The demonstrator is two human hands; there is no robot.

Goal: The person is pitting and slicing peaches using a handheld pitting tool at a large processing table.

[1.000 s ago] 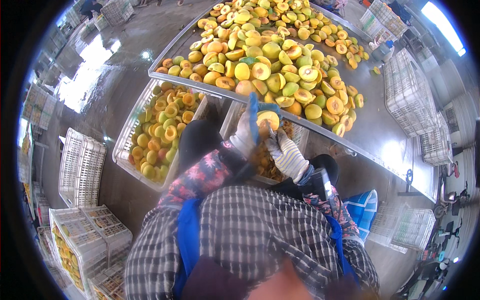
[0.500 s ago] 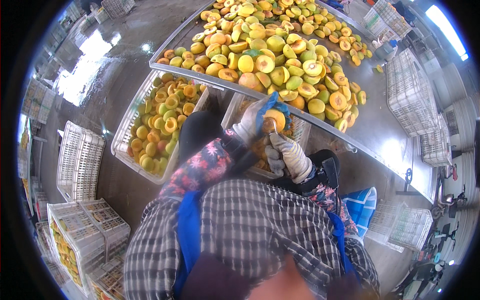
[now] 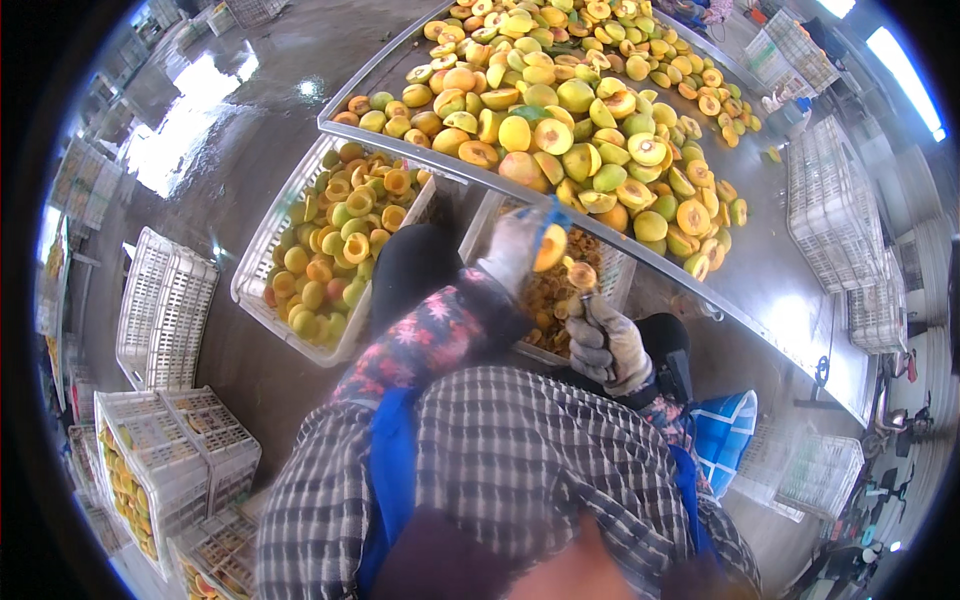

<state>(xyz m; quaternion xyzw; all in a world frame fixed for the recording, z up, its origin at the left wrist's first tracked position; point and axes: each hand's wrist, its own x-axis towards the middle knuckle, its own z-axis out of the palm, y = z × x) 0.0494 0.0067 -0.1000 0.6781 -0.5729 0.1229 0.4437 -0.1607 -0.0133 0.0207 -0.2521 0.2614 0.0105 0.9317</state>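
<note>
My left hand (image 3: 514,243), in a white glove with blue on the fingers, grips a yellow peach half (image 3: 550,248) near the table's front edge. My right hand (image 3: 612,345), gloved in grey and white, is closed round the handle of a pitting spoon (image 3: 582,275). Its round head points up, apart from the peach half, with orange-brown flesh or a pit on it; which one I cannot tell. Below both hands is a crate (image 3: 622,272) of brownish pits and scraps. Many halved peaches (image 3: 560,110) lie heaped on the metal table (image 3: 740,282).
A white crate (image 3: 240,275) of hollowed peach halves stands left of my knee. Stacked white crates (image 3: 165,310) are farther left, and more filled crates (image 3: 180,460) sit lower left. Empty-looking crates (image 3: 830,190) rest on the table's right. A blue checked bag (image 3: 725,430) is by my right side.
My hands have moved apart. The spoon has come out of the peach half and down to the right, its head now free. The left hand still holds the half, tilted differently.
</note>
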